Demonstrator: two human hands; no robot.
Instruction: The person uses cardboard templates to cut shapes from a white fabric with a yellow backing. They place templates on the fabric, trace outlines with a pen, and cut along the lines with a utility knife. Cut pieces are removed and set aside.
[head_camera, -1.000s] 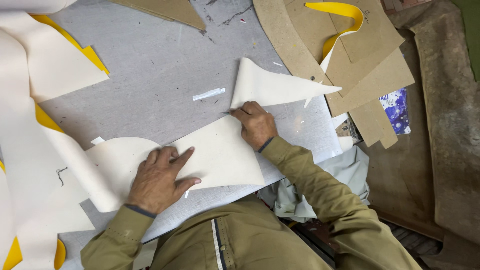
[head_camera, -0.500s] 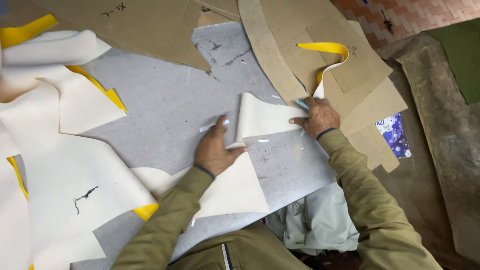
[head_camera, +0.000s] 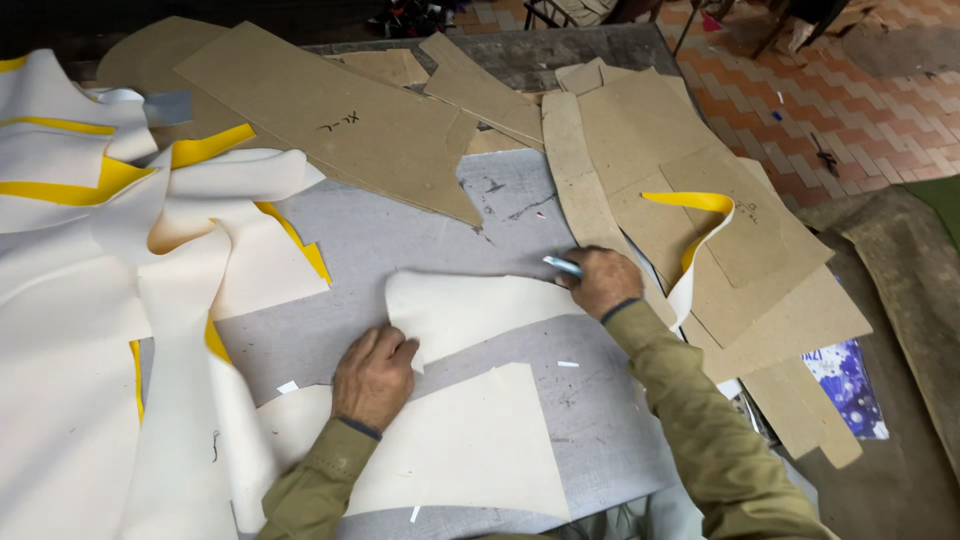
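Observation:
A cream cut piece of sheet material lies folded over on the grey table. My left hand presses flat on its near left corner, fingers spread. My right hand rests on the piece's far right end and grips a small light-blue marker that points left. A second cream panel lies flat below, under my left wrist.
Cream and yellow-backed sheets are heaped on the left. Brown cardboard patterns cover the back of the table and more patterns the right, with a curled yellow strip. A tiled floor shows at far right.
My view has tilted up toward the table's far side. The cream piece has been folded over and laid flat, my left hand has slid onto its near corner, and my right hand stays at its far end.

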